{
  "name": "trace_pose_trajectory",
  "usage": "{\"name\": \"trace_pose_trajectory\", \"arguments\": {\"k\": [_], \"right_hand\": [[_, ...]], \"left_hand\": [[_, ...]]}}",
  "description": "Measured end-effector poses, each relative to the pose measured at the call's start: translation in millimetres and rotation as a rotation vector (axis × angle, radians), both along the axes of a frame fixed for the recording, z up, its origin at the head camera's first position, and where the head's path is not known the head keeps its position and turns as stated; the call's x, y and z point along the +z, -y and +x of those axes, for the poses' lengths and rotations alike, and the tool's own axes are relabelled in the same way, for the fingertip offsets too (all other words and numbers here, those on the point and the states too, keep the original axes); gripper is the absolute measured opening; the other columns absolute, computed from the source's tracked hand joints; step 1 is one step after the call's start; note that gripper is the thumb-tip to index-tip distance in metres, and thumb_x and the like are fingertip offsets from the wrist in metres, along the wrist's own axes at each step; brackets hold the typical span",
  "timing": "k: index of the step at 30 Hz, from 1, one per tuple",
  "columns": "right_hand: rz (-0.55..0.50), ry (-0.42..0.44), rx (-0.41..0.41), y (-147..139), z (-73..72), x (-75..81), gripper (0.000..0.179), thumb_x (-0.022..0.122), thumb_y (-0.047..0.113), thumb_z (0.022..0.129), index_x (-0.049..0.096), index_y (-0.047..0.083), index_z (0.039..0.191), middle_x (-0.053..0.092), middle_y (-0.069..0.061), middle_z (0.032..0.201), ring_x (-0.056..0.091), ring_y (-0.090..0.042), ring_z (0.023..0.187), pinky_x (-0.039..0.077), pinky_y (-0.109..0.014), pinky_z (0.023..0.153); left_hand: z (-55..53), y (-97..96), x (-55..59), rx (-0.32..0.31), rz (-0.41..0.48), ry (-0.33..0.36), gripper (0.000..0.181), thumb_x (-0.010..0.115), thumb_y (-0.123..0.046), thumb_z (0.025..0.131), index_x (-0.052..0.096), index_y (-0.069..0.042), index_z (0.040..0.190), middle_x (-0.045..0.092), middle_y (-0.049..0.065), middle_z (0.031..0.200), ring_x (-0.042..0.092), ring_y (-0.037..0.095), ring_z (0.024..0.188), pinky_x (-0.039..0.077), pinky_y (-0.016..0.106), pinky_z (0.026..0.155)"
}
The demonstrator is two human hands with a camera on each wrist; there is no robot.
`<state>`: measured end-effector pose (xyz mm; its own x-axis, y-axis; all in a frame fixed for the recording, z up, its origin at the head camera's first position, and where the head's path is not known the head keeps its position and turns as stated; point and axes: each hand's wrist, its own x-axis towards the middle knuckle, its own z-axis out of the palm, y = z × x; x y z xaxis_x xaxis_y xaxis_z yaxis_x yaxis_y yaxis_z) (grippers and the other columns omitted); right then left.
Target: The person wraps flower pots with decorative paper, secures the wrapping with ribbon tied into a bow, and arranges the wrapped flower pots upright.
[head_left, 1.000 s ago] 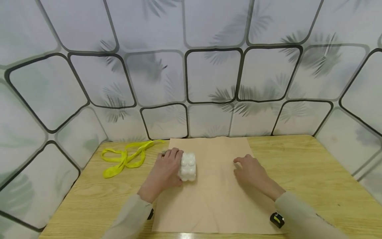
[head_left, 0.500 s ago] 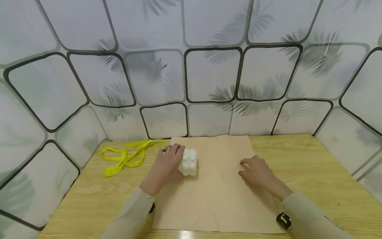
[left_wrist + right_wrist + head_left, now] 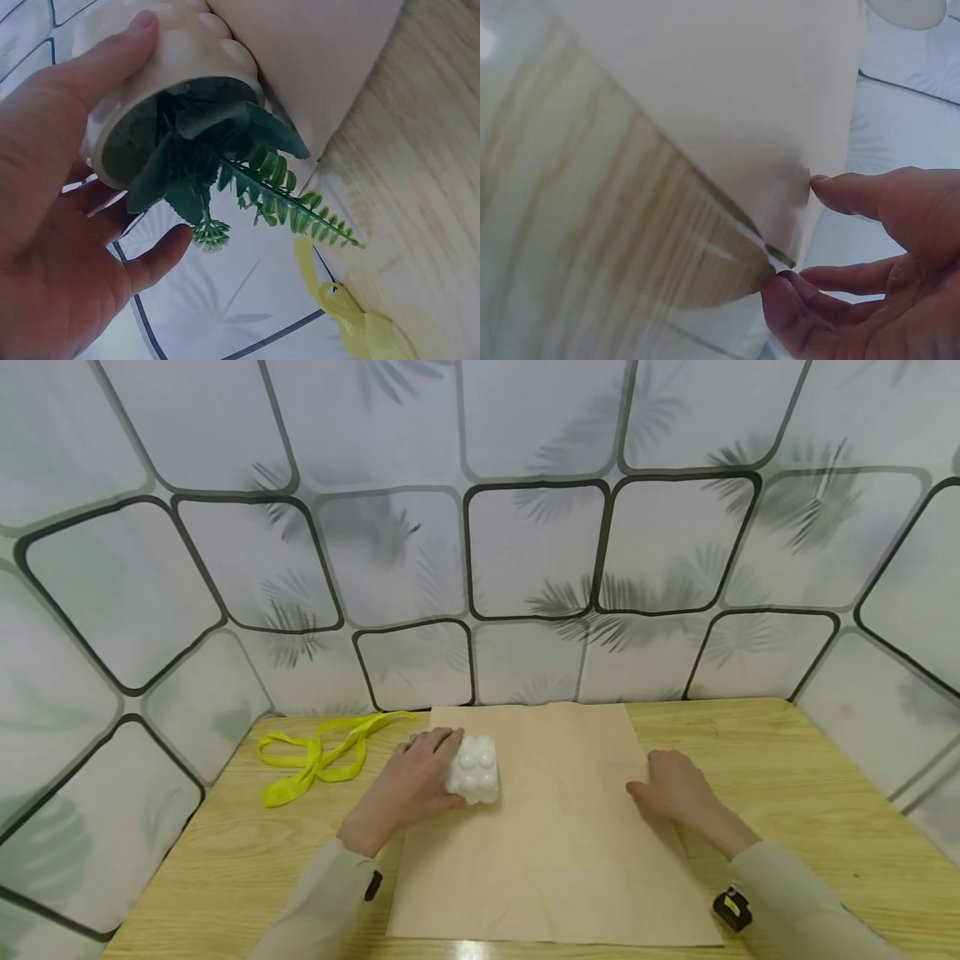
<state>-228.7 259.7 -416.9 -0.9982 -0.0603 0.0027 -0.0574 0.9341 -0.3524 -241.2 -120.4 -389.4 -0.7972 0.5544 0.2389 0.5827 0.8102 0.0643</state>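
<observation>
1 potted plant (image 3: 476, 768) is tipped sideways over the paper (image 3: 555, 860), foliage (image 3: 214, 124) pointing left, gripped by the nearer left hand (image 3: 407, 789); the right hand (image 3: 681, 789), thumb and fingers apart, is at the paper's right edge.

Pot (image 3: 478, 772) glossy, bumpy; sheet (image 3: 555, 852) matt, paper-like; tabletop (image 3: 780, 785) wood-grained, shiny.

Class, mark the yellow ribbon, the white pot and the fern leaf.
Yellow ribbon (image 3: 310, 766): head view, where strands meet.
White pot (image 3: 476, 768): head view, bumpy outside.
Fern leaf (image 3: 285, 199): left wrist view, mid-stem.
</observation>
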Motion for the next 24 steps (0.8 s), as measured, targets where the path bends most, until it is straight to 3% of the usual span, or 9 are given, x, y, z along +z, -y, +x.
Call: {"name": "trace_pose_trajectory", "arguments": {"k": [2,5,8,10,13,17,24], "right_hand": [[-0.017,0.033,-0.023,-4,-0.5,-0.7,0.035,0.073,0.026,0.090,0.057,0.001,0.073,0.055,-0.010,0.067,0.053,-0.024,0.060,0.045,-0.036,0.051],[-0.061,0.080,-0.055,-8,-2.2,-1.6,0.044,0.075,0.028,0.090,0.045,0.013,0.061,0.037,0.003,0.057,0.036,-0.012,0.051,0.032,-0.025,0.046],[-0.107,0.080,-0.069,-12,-4.5,-2.7,0.035,0.076,0.025,0.089,0.053,0.006,0.070,0.048,-0.002,0.062,0.044,-0.014,0.056,0.037,-0.027,0.050],[-0.142,0.081,-0.082,-15,-6.1,-3.3,0.031,0.076,0.023,0.088,0.059,-0.002,0.086,0.061,-0.013,0.075,0.057,-0.021,0.066,0.046,-0.032,0.056],[-0.198,0.079,-0.099,-18,-7.9,-3.9,0.044,0.076,0.022,0.088,0.058,-0.011,0.110,0.068,-0.027,0.100,0.067,-0.032,0.086,0.055,-0.040,0.069],[-0.241,0.065,-0.119,-23,-8.0,-3.9,0.045,0.077,0.022,0.088,0.062,-0.013,0.112,0.072,-0.028,0.101,0.070,-0.035,0.086,0.057,-0.044,0.069],[-0.279,0.047,-0.137,-32,-6.4,-5.8,0.041,0.077,0.022,0.089,0.066,-0.012,0.109,0.074,-0.022,0.093,0.070,-0.027,0.079,0.057,-0.039,0.066]], "left_hand": [[-0.4,0.0,1.5,-0.007,-0.001,0.000,0.094,0.088,-0.046,0.079,0.045,-0.003,0.151,0.055,0.015,0.146,0.058,0.034,0.127,0.053,0.058,0.096],[-0.8,-0.2,2.4,-0.013,0.007,0.008,0.092,0.088,-0.043,0.078,0.046,-0.004,0.150,0.055,0.015,0.146,0.058,0.033,0.128,0.053,0.058,0.095],[-0.6,-0.8,2.4,-0.016,0.023,0.024,0.091,0.089,-0.041,0.078,0.046,-0.004,0.150,0.054,0.015,0.147,0.057,0.033,0.129,0.053,0.058,0.095],[-0.4,-0.9,1.7,-0.019,0.031,0.031,0.091,0.089,-0.040,0.079,0.046,-0.003,0.150,0.054,0.015,0.148,0.057,0.034,0.130,0.053,0.058,0.095],[-0.4,-1.1,0.7,-0.018,0.037,0.035,0.091,0.088,-0.040,0.079,0.045,-0.003,0.151,0.054,0.015,0.148,0.057,0.033,0.130,0.053,0.058,0.096],[0.3,-2.0,0.7,-0.009,0.045,0.039,0.092,0.089,-0.040,0.078,0.045,-0.003,0.151,0.054,0.015,0.148,0.056,0.033,0.131,0.053,0.057,0.098],[0.8,-6.0,2.8,-0.012,0.069,0.066,0.092,0.089,-0.038,0.079,0.044,-0.003,0.152,0.053,0.016,0.149,0.055,0.034,0.132,0.051,0.058,0.101]]}}
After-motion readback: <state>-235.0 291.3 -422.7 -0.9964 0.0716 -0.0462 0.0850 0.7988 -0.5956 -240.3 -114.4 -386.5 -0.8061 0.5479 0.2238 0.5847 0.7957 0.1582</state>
